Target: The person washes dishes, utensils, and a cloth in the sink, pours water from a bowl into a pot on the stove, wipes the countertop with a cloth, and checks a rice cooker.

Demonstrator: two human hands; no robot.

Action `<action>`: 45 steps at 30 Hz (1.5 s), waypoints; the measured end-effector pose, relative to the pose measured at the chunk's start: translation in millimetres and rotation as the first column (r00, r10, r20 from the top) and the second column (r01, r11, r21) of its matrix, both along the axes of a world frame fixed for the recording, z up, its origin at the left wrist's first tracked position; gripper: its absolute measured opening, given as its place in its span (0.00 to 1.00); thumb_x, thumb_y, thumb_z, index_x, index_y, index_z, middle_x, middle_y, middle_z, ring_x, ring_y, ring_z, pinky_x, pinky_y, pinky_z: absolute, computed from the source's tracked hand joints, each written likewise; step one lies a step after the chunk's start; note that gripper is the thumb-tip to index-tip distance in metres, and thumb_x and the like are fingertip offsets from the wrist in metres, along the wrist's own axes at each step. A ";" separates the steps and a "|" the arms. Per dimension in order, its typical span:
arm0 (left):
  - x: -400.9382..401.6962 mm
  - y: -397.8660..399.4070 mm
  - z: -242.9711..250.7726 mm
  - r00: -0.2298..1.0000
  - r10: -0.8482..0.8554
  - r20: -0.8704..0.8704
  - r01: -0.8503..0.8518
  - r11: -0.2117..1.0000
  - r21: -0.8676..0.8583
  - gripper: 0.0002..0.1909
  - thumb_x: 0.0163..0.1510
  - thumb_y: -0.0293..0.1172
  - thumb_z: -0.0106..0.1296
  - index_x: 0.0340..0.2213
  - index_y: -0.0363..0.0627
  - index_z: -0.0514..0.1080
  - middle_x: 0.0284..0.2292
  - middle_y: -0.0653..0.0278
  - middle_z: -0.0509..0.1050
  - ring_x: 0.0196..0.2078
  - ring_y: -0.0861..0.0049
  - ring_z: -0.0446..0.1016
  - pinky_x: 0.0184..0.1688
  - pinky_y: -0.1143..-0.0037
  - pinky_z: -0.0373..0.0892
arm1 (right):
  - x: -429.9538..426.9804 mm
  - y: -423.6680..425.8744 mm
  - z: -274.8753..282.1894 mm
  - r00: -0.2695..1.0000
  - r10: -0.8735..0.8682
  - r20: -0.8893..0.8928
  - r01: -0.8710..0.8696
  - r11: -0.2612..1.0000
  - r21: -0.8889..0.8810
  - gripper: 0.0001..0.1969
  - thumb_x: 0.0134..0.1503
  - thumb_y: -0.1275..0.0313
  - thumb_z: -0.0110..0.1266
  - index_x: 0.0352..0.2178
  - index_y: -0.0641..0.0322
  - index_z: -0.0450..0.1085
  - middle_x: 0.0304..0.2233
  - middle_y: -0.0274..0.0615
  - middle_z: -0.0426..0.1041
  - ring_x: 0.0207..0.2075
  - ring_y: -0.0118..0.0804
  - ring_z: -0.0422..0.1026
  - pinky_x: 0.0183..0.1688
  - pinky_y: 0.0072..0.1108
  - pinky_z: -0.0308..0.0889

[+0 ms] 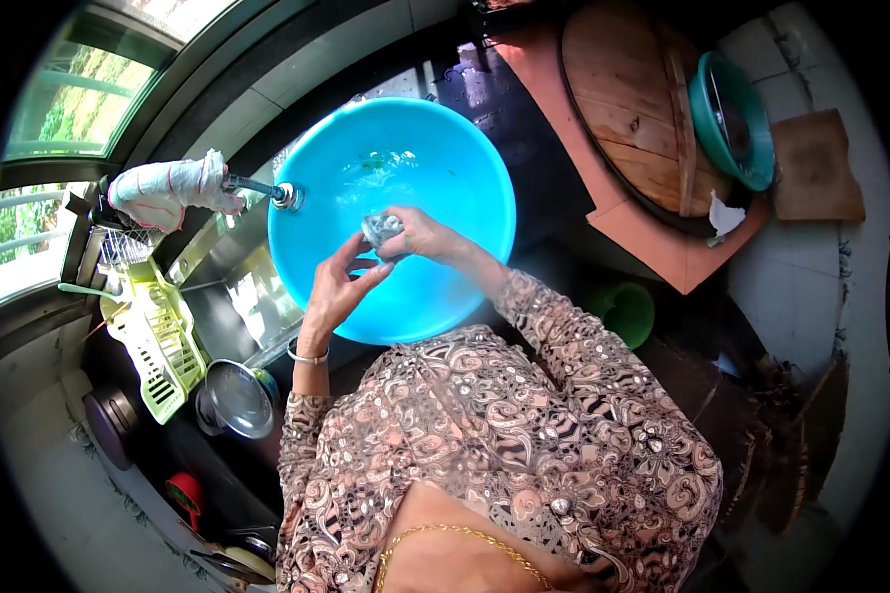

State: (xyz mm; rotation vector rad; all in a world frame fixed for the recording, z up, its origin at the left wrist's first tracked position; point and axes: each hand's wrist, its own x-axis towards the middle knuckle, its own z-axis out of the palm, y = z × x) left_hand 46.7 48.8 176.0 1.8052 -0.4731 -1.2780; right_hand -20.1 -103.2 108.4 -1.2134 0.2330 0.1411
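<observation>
A large blue plastic basin point(430, 163) stands before me at the sink, with water and small green bits in it. Over the basin, my right hand point(419, 236) grips a small greyish crumpled thing point(380, 228), perhaps a cloth or scourer; its exact kind is unclear. My left hand point(341, 278) is just below it, fingers bent and spread, fingertips beside my right hand. Whether they touch the crumpled thing cannot be told. At the basin's left rim is a metal faucet point(288, 196), whose pipe leads to a part wrapped in white cloth point(167, 191).
Left of the basin are a yellow-green dish rack point(165, 341), a glass lid point(239, 399) and a red ladle point(185, 493). A round wooden lid point(630, 111) and a teal basin point(758, 141) stand at the upper right. A green bucket point(633, 315) is near my right elbow.
</observation>
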 end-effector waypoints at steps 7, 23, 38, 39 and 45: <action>7.2 -1.0 -9.5 0.019 -0.446 0.895 0.487 0.786 0.381 0.31 0.37 0.27 0.46 0.46 0.42 0.52 0.44 0.59 0.58 0.47 0.62 0.55 0.46 0.63 0.52 | 4.6 20.3 11.9 0.961 0.278 -0.003 -0.264 0.917 0.300 0.08 0.34 0.79 0.50 0.21 0.68 0.63 0.13 0.40 0.64 0.12 0.30 0.64 0.14 0.16 0.60; 17.7 -9.4 -28.8 0.118 -0.498 0.859 0.070 0.867 0.493 0.08 0.39 0.31 0.46 0.20 0.41 0.61 0.15 0.58 0.68 0.16 0.68 0.69 0.16 0.73 0.65 | 48.9 14.0 7.4 0.870 0.470 0.148 -0.076 0.424 -0.902 0.08 0.35 0.69 0.48 0.22 0.58 0.65 0.21 0.45 0.68 0.26 0.47 0.68 0.25 0.32 0.63; -24.6 -9.7 -32.0 0.938 0.192 0.287 -0.300 0.865 0.401 0.09 0.36 0.29 0.43 0.11 0.37 0.67 0.11 0.61 0.68 0.14 0.79 0.65 0.15 0.77 0.57 | 38.1 18.2 -0.2 0.616 0.755 0.226 0.071 0.233 -0.970 0.15 0.35 0.62 0.53 0.21 0.61 0.63 0.19 0.45 0.69 0.24 0.43 0.70 0.23 0.30 0.65; -25.4 -14.3 -36.8 0.949 0.223 0.225 -0.299 0.863 0.406 0.09 0.35 0.29 0.43 0.10 0.37 0.67 0.11 0.61 0.67 0.14 0.80 0.64 0.14 0.77 0.57 | 34.5 12.5 -6.3 0.634 0.731 0.251 0.106 0.240 -0.965 0.14 0.35 0.62 0.53 0.21 0.60 0.63 0.20 0.45 0.68 0.25 0.44 0.70 0.23 0.29 0.65; -6.1 -18.3 -54.8 0.647 -0.074 0.759 -0.153 0.962 0.224 0.18 0.34 0.42 0.50 0.16 0.34 0.68 0.16 0.49 0.68 0.19 0.57 0.68 0.20 0.67 0.61 | 28.6 2.5 19.0 0.892 0.443 0.090 0.048 0.105 -0.993 0.27 0.35 0.67 0.55 0.41 0.55 0.58 0.45 0.52 0.55 0.43 0.50 0.60 0.40 0.33 0.60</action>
